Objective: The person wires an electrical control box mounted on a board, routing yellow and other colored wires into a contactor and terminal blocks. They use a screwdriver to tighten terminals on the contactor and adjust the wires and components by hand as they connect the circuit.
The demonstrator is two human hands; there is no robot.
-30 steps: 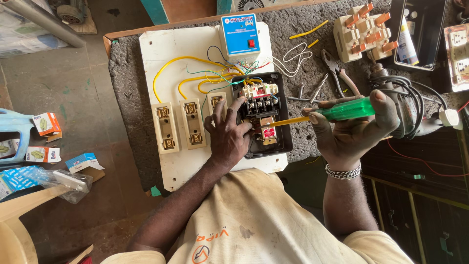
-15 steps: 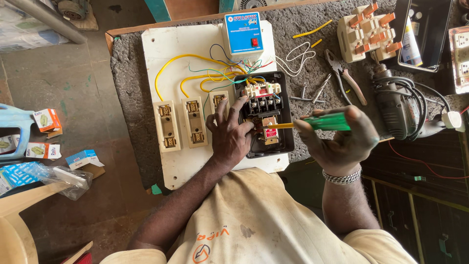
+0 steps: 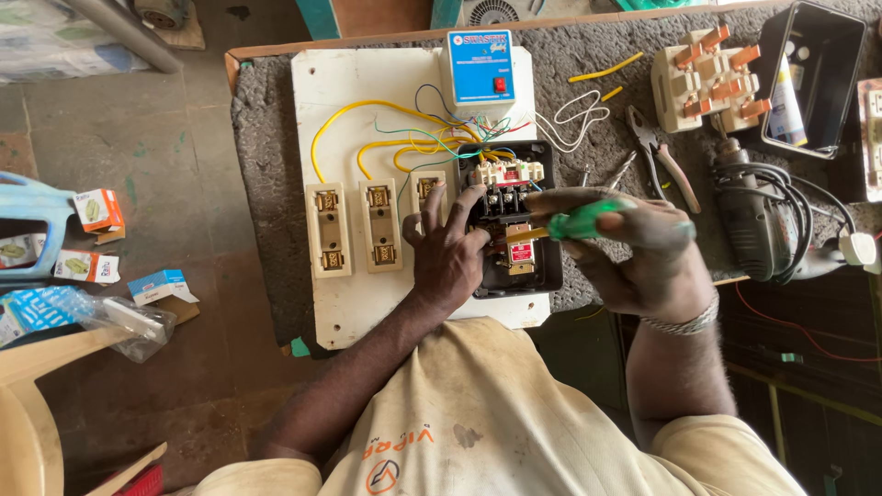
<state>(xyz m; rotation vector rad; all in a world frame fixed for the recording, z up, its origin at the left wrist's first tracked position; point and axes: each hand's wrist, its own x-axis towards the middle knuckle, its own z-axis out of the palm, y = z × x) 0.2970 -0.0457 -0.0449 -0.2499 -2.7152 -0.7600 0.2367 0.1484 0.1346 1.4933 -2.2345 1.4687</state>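
The right hand (image 3: pixel 643 257) gripped a green screwdriver (image 3: pixel 574 222) at the black starter (image 3: pixel 510 220); the left hand (image 3: pixel 450 253), fingers spread, pressed it. A blue box (image 3: pixel 478 69) stood above; small cartons (image 3: pixel 96 209) lay on the floor.

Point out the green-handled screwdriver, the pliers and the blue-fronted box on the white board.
green-handled screwdriver (image 3: pixel 583 220), head view, on the green handle in the right hand.
pliers (image 3: pixel 654 147), head view, near the pivot, on the bench.
blue-fronted box (image 3: pixel 476 55), head view, on its blue face.
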